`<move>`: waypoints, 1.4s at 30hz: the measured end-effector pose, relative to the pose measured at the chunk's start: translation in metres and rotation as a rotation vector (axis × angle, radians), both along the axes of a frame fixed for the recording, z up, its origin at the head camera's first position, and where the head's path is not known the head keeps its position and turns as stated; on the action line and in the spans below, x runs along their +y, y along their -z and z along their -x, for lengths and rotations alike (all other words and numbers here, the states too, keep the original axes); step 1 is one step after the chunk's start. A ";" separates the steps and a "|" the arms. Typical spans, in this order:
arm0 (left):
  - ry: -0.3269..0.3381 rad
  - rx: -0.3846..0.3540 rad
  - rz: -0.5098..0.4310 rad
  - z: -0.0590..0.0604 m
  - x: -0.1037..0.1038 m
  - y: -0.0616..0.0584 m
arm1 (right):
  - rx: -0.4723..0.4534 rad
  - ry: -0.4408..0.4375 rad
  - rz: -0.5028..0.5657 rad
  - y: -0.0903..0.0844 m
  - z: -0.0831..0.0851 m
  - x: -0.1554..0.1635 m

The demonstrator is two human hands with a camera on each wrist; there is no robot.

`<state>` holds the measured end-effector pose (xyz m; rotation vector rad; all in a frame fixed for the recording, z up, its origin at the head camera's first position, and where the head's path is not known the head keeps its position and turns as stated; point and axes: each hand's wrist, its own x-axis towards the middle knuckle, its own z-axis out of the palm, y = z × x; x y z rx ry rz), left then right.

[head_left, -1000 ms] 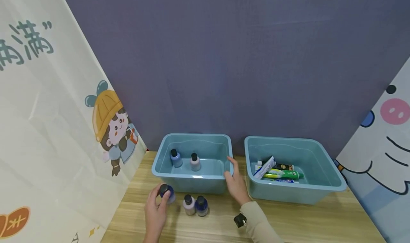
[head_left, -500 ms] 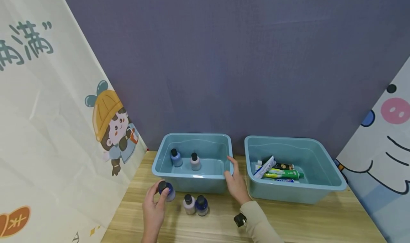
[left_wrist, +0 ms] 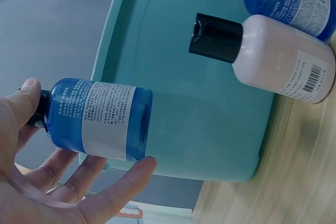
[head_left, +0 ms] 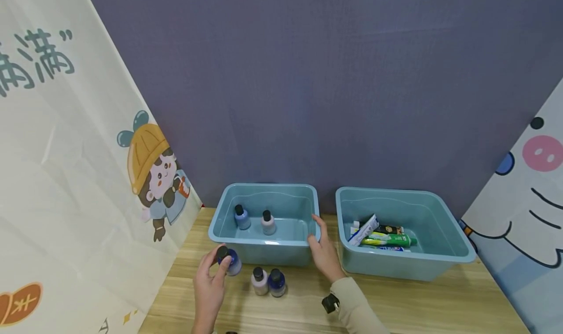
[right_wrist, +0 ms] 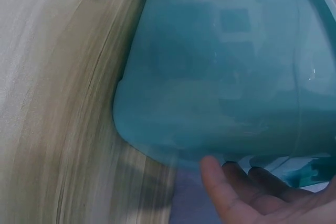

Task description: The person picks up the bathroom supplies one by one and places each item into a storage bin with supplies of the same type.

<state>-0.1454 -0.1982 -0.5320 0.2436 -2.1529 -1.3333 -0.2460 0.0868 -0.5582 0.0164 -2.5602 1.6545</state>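
While the left hand (head_left: 210, 286) pinched a small dark-blue bottle (head_left: 230, 262) between thumb and curled fingers (left_wrist: 113, 190), just clear of the wooden counter (head_left: 418, 300) at the near-left corner of the left teal bin (head_left: 264, 189), the right hand (head_left: 324, 253) rested on that bin's right rim, its fingers fairly straight and apart around the corner.

Two more bottles stood on the counter at three o'clock from the held one: a pale pink bottle (head_left: 260, 281) and another dark-blue bottle (head_left: 277, 282), touching or nearly so. Inside the bin, at twelve o'clock, a light-blue bottle (head_left: 241, 217) and a pink bottle (head_left: 267, 223) stood upright.

To do the step well, the person would probably need to lift the bottle clear over the front rim, keep it upright, and set it down beside the two standing ones without knocking them, the right hand steadying the bin.

A white label with fine print wrapped the held bottle; the print was too small to read. On the pale pink bottle (left_wrist: 281, 59) the wrist view showed a barcode and a faint word, perhaps "pola". Toothpaste tubes (head_left: 382, 238) lay in the right teal bin (head_left: 440, 197).
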 end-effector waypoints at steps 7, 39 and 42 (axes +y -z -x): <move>0.019 0.000 -0.041 -0.001 0.001 -0.007 | 0.010 -0.043 0.005 0.001 -0.001 0.004; 0.073 0.008 -0.079 -0.006 0.003 -0.033 | 0.021 -0.037 -0.026 0.004 -0.003 0.007; 0.073 0.019 -0.072 -0.006 0.003 -0.037 | 0.024 -0.040 -0.032 0.005 -0.002 0.008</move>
